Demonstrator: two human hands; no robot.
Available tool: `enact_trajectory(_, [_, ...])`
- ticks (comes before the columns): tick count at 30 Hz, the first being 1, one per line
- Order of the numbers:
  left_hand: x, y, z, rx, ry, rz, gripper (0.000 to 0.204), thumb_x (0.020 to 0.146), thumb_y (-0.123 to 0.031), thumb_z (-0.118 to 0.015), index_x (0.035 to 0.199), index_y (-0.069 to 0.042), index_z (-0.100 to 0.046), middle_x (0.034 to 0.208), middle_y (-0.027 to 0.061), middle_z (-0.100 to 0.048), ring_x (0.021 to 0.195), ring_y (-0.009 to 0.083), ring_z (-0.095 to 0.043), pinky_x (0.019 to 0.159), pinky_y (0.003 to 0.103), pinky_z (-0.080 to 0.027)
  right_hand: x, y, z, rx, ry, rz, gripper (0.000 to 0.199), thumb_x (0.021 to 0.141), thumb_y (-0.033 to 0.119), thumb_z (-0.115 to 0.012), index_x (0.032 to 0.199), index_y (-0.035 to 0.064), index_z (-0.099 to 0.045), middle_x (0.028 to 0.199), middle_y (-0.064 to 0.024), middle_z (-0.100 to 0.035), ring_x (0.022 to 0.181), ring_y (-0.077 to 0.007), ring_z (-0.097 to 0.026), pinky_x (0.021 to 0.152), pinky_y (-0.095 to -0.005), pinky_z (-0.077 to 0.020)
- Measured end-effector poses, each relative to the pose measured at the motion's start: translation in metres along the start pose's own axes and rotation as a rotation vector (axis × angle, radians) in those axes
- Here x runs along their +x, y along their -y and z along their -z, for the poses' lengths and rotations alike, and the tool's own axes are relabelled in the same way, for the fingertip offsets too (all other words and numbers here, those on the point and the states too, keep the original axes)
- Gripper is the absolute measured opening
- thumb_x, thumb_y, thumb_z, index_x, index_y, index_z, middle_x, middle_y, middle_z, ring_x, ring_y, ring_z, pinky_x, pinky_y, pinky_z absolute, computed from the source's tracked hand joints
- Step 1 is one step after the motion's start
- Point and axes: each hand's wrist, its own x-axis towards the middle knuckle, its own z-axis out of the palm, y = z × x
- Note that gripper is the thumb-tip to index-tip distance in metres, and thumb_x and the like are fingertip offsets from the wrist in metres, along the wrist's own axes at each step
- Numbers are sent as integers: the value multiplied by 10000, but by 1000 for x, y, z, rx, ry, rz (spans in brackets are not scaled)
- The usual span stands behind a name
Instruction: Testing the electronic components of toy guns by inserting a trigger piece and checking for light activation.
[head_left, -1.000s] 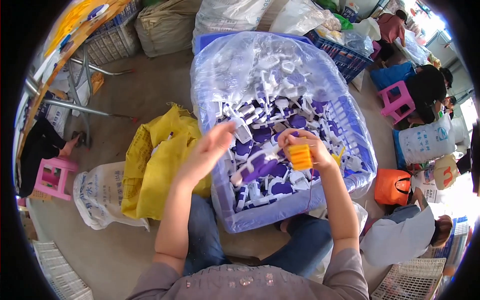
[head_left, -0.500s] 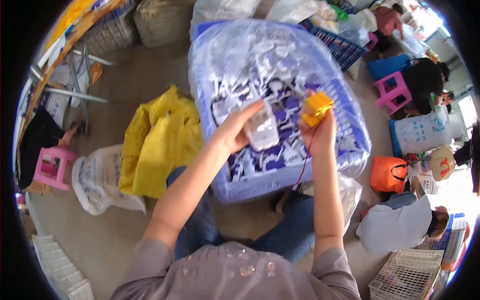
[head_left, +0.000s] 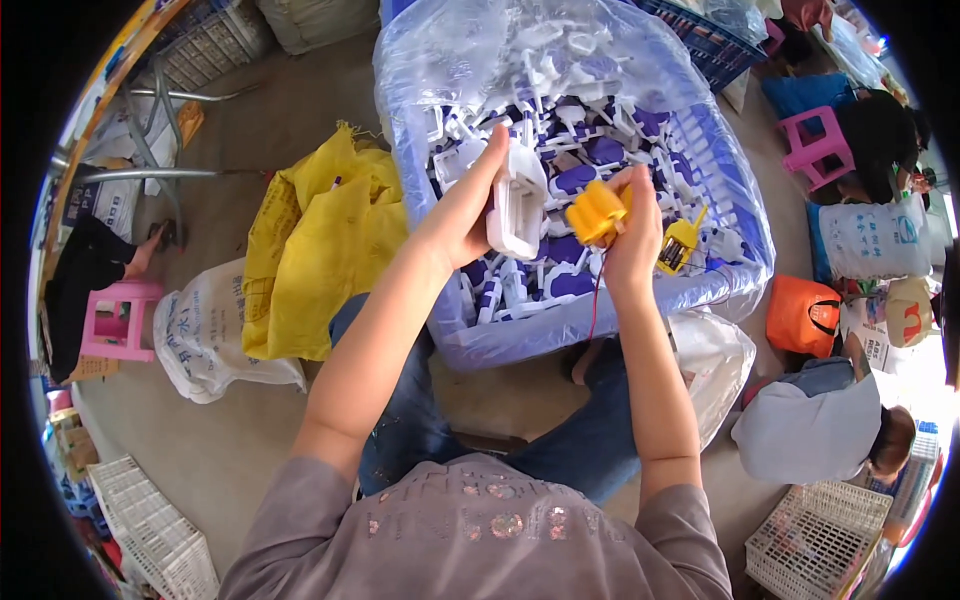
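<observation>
My left hand (head_left: 466, 222) is closed around a white hollow plastic casing (head_left: 518, 208), its open recess facing up. To its right, my right hand (head_left: 636, 238) grips a ridged yellow plastic piece (head_left: 594, 212) between thumb and fingers. A thin red wire (head_left: 595, 305) hangs down beneath that hand. Just right of my right wrist is a second yellow piece (head_left: 679, 246) with a dark part in it; whether it is attached to anything cannot be seen. Both hands are above a blue basket (head_left: 480, 352), lined with clear plastic and heaped with white and purple plastic parts (head_left: 575, 180).
A yellow woven sack (head_left: 315, 260) and a white sack (head_left: 215, 330) lie left of the basket. Pink stools (head_left: 120, 320) stand at both sides. An orange bag (head_left: 803, 316), a white crate (head_left: 815, 540) and seated people are at the right.
The white casing has been tilted so its hollow shows. My right hand has turned, bringing the ridged yellow piece leftward toward the casing. The second yellow piece now shows beside my right wrist.
</observation>
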Motion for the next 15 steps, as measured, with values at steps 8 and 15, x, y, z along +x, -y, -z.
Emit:
enact_trajectory(8, [-4,18,-13,-19,8,-29,400,862,-500,-518,934,-112,-584,845,18,-599,747,115,-589,687,285,-486,-19,3,-19,-743,238,392,214,887,169,-468,741,14,-487,562,-98,-476,492,-197,-492,491,-306,-392])
enact_trajectory(15, [-4,19,-6,-37,-1,-21,302,862,-389,-558,952,-102,-581,837,12,-599,755,119,-602,668,278,-498,-23,-1,-29,-883,151,533,141,850,146,-503,759,49,-548,535,-154,-519,467,-336,-538,447,-385,-420])
